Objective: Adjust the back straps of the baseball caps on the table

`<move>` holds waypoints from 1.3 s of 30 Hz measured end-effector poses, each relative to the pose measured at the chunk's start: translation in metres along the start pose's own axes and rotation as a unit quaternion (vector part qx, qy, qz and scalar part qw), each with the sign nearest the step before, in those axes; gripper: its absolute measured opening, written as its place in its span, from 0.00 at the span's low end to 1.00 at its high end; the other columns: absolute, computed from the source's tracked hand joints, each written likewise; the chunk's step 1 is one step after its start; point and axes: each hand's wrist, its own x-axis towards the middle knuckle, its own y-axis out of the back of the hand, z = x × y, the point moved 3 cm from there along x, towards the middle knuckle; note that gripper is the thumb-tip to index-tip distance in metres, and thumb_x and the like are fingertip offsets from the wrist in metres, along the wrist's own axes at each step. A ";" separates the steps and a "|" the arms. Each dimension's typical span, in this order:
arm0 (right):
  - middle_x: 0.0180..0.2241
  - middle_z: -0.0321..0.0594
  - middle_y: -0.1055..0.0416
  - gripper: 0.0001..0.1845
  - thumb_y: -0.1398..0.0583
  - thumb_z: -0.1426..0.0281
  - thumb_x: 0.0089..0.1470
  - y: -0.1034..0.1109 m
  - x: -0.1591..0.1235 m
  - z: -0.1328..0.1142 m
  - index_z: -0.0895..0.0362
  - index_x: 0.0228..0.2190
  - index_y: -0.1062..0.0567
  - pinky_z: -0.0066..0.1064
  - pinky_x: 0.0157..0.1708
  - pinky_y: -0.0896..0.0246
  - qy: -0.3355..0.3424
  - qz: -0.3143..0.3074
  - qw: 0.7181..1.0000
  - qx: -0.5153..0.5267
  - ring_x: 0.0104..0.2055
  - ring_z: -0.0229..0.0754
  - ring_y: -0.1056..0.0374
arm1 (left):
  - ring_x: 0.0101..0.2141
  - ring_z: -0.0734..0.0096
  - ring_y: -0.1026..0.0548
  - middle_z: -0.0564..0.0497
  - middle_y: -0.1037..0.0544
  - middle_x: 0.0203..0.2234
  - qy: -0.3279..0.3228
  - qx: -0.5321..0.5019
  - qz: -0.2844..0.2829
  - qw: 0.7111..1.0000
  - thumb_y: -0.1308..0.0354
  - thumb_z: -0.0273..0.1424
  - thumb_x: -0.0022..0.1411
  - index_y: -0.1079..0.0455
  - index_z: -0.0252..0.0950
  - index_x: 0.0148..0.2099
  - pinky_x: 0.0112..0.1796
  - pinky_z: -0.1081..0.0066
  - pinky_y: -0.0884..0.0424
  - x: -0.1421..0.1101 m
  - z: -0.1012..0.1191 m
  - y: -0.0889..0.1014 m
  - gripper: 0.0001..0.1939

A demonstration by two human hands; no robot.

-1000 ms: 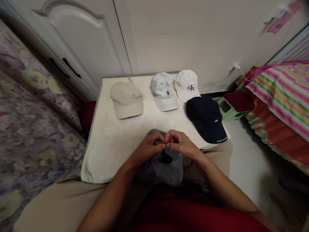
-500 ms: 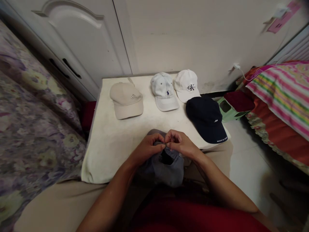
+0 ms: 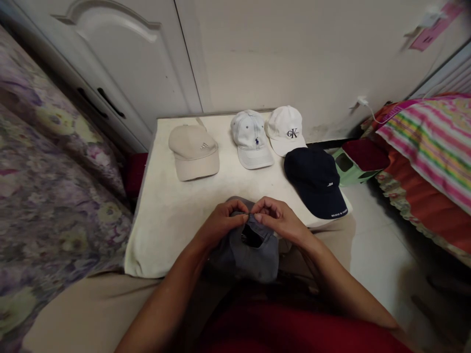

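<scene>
A grey baseball cap (image 3: 255, 262) is held at the near edge of the table, its back opening facing up toward me. My left hand (image 3: 225, 220) pinches the cap's back strap from the left side, thumb against fingertips. From the right, my right hand (image 3: 275, 215) pinches the same strap, its fingertips close to those of the left. The strap's fastening lies between the fingers and is mostly covered. Part of the cap's brim shows beyond the hands, resting by the table's cover.
On the cream-covered table (image 3: 158, 230) lie a beige cap (image 3: 191, 147), a pale blue cap (image 3: 250, 137), a white cap (image 3: 285, 127) and a navy cap (image 3: 312, 179). Right of it are a green stool (image 3: 346, 164) and a bed (image 3: 437, 152); a floral curtain (image 3: 59, 206) hangs left.
Both hands keep hold of the strap, with the fingertips shifted slightly. The back opening of the grey cap is tilted a little differently. The other caps have stayed in place.
</scene>
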 end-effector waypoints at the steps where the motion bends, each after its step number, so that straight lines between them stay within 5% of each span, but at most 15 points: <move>1: 0.27 0.32 0.35 0.09 0.37 0.66 0.50 0.000 0.000 0.001 0.56 0.32 0.29 0.28 0.27 0.50 -0.001 0.006 1.000 -0.006 0.27 0.35 0.42 | 0.29 0.73 0.33 0.56 0.28 0.27 -0.002 0.001 0.000 1.000 0.35 0.33 0.53 0.30 0.35 0.34 0.31 0.73 0.38 0.000 0.001 0.000 0.08; 18: 0.22 0.30 0.37 0.04 0.38 0.71 0.48 -0.002 0.005 0.005 0.55 0.27 0.30 0.27 0.23 0.52 0.009 0.051 0.993 -0.110 0.24 0.35 0.45 | 0.28 0.72 0.32 0.55 0.27 0.26 0.011 0.022 -0.011 1.000 0.36 0.34 0.52 0.28 0.36 0.34 0.30 0.72 0.38 -0.001 0.003 -0.005 0.08; 30: 0.25 0.32 0.36 0.13 0.37 0.62 0.55 -0.001 -0.004 -0.001 0.53 0.41 0.25 0.29 0.27 0.47 0.040 0.050 0.996 -0.062 0.27 0.38 0.41 | 0.24 0.74 0.29 0.55 0.26 0.25 0.071 -0.123 0.006 0.990 0.32 0.34 0.49 0.30 0.35 0.35 0.27 0.73 0.36 -0.001 -0.001 0.001 0.13; 39: 0.28 0.35 0.32 0.06 0.38 0.68 0.57 -0.004 -0.004 -0.001 0.52 0.39 0.24 0.30 0.27 0.45 0.103 0.071 0.983 -0.135 0.29 0.38 0.37 | 0.24 0.75 0.27 0.55 0.24 0.25 0.074 -0.152 0.000 0.986 0.31 0.32 0.50 0.30 0.35 0.35 0.27 0.74 0.34 0.001 -0.007 0.001 0.12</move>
